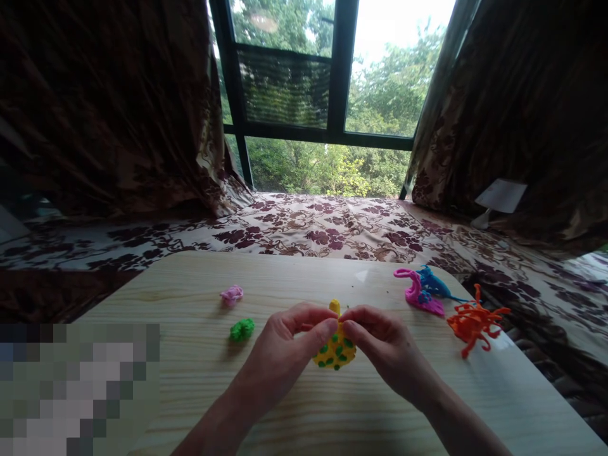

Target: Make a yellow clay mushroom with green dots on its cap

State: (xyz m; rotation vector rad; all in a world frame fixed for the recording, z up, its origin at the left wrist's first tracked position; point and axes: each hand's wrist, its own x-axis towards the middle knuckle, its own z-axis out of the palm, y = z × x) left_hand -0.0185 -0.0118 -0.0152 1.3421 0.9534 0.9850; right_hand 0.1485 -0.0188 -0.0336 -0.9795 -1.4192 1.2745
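Both hands meet over a yellow clay figure (335, 349) on the table (190, 392). Left hand (280, 354) and right hand (380, 345) each pinch it at the top, fingertips nearly touching, grip closed on the clay. The figure already carries many green dots and a small yellow knob just above the grip. Looks well along; shaping at the top seems unfinished. Left of the grip: green lump (242, 329), and beyond it a pink lump (232, 294), both loose. Right of the grip, apart: finished-looking pink figure (420, 296), blue figure (434, 283), orange figure (472, 322).
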